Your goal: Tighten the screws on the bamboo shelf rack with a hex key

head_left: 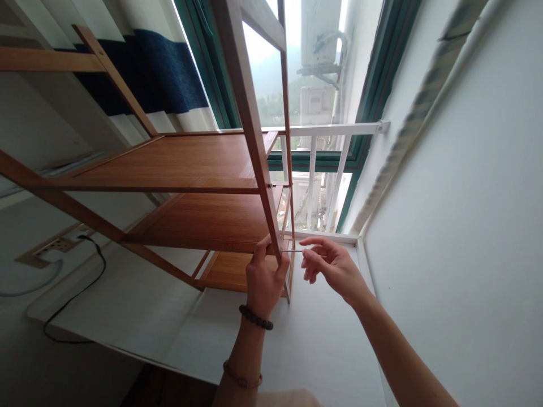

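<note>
With our left hand [263,285] at six o'clock we pinch the front post [268,209] of the wooden shelf unit [169,164], which spans from eight o'clock to twelve. Our right hand [337,265], at four, is half curled by a thin metal rod [292,250]; we cannot tell whether its fingers touch it. The rod's inner end is hidden, and the unit's top and left are cut off. White railing [326,130] stands past one o'clock; a black cable [104,264] loops at eight.
</note>
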The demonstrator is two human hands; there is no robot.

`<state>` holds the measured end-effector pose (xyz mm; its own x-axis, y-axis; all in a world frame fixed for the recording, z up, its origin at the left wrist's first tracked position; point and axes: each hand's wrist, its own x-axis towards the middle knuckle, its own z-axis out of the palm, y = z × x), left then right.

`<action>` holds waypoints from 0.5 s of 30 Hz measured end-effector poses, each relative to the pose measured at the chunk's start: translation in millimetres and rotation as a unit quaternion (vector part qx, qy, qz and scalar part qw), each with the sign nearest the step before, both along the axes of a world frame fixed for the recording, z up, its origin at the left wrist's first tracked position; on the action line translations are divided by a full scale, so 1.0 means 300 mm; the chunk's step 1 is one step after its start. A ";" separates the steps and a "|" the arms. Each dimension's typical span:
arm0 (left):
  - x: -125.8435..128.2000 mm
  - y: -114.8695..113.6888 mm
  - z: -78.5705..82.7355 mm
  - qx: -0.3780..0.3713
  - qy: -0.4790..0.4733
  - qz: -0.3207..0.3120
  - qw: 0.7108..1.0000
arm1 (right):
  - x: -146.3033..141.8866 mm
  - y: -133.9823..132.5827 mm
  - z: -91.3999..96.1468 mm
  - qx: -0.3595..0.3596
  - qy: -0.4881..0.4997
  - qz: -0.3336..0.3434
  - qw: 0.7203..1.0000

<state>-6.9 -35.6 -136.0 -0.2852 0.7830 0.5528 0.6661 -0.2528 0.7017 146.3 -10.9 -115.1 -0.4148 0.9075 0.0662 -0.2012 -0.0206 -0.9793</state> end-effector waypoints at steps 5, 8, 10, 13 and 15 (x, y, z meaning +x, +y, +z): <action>-0.001 0.001 -0.003 -0.002 0.002 0.001 1.000 | 0.039 0.012 -0.016 0.067 -0.002 0.068 0.995; 0.000 0.002 -0.004 0.002 -0.003 -0.001 1.000 | 0.045 0.009 -0.012 0.099 -0.016 0.063 0.993; 0.001 0.002 -0.004 0.003 -0.006 -0.001 1.000 | 0.039 0.006 -0.008 0.116 -0.024 0.041 0.992; 0.003 0.003 -0.002 0.003 -0.006 0.002 1.000 | 0.015 0.001 -0.008 0.119 -0.034 -0.020 0.992; 0.003 0.004 0.000 0.001 -0.004 0.003 1.000 | -0.007 -0.002 -0.014 0.079 -0.019 -0.051 0.995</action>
<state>-6.0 -34.5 -136.0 -0.2940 0.7805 0.5517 0.6619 -0.2501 0.7066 144.1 -11.6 -119.4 -0.3253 0.9249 0.1967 -0.1567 0.1524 -0.9758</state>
